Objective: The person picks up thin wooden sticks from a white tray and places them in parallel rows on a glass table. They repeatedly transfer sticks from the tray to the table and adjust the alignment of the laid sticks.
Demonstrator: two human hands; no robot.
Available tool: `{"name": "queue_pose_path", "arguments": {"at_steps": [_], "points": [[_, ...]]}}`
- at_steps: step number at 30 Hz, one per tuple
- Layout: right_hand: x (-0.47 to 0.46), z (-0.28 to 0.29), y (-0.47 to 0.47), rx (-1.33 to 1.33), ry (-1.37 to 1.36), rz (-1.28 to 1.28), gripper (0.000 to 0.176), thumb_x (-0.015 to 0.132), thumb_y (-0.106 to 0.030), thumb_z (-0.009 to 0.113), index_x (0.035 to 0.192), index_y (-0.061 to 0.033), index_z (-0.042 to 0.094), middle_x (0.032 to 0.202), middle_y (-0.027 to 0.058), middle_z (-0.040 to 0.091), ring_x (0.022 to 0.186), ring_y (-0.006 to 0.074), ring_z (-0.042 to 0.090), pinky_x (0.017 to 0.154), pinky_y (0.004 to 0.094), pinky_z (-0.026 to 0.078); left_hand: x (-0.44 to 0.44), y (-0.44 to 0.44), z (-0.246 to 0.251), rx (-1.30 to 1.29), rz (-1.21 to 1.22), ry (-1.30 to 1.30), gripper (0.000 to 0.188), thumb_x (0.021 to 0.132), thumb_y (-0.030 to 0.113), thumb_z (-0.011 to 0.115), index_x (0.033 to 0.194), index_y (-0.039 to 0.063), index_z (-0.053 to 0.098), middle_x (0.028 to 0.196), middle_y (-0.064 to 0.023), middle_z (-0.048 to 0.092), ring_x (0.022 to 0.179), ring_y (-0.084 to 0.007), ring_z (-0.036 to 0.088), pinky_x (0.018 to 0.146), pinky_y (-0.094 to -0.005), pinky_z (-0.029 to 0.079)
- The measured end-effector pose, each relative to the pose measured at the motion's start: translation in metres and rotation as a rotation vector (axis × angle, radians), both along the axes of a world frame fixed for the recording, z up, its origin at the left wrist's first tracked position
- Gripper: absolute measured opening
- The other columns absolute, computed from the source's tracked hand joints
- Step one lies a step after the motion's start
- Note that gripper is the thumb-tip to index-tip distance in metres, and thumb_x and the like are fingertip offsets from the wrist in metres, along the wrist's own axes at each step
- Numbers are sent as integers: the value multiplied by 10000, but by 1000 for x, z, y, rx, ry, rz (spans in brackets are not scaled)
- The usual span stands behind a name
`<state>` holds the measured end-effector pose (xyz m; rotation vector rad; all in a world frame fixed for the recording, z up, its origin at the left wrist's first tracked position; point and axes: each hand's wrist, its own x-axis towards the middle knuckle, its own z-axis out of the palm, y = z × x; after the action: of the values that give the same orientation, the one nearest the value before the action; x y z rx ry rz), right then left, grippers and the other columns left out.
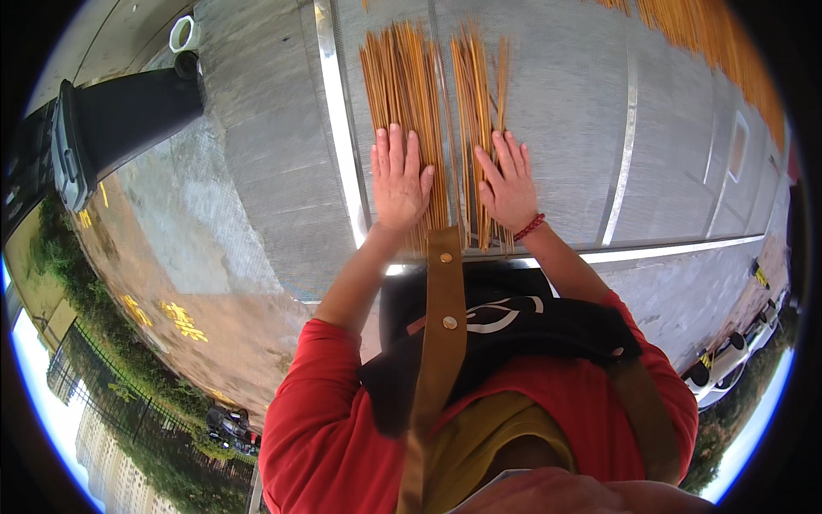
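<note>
Two bunches of thin orange-brown sticks lie lengthwise on a metal mesh rack before me. My left hand (399, 180) rests flat, palm down, on the lower part of the wider left bunch (401, 77), its fingers slightly apart. On the narrower right bunch (472, 83), my right hand (510, 183) lies palm down with fingers spread, over its lower right side. A few sticks there sit a little askew. Neither hand is closed around any sticks. Between the bunches, the mesh (552, 115) shows in a narrow gap. My palms hide parts of the sticks.
A mass of similar sticks (700, 32) covers the rack's upper right. The rack's metal frame (674, 252) runs close in front of my body. A dark wheeled bin (135, 115) and a white ring-shaped object (184, 34) are at upper left.
</note>
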<state>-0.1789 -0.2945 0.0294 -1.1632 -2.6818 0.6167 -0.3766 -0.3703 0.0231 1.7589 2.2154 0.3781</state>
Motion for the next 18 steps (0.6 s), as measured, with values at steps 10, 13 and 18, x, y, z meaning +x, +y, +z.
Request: {"name": "queue_pose_path", "arguments": {"at_steps": [10, 13, 18], "points": [[-20, -4, -10, 42, 64, -52, 474, 815, -130, 542, 1265, -4, 465, 1401, 176, 313, 1315, 334, 293, 1071, 467, 274, -3, 2, 5, -57, 11, 107, 575, 916, 357, 431, 1379, 31, 330, 1469, -200, 202, 1372, -364, 148, 1105, -492, 118], [-33, -3, -10, -34, 133, -1, 461, 828, -72, 511, 1273, 27, 440, 1407, 188, 297, 1334, 366, 247, 1066, 443, 296, 8, 12, 8, -18, -45, 84, 583, 899, 358, 460, 1377, 46, 341, 1466, -183, 223, 1369, -351, 168, 1104, -490, 125], [-10, 9, -3, -51, 69, -222, 518, 744, -67, 605, 1248, -73, 486, 1241, 123, 445, 1086, 326, 486, 888, 415, 446, 8, 21, 9, -73, -147, 108, 606, 876, 366, 501, 1376, 59, 349, 1461, -157, 250, 1369, -321, 192, 1099, -487, 143]]}}
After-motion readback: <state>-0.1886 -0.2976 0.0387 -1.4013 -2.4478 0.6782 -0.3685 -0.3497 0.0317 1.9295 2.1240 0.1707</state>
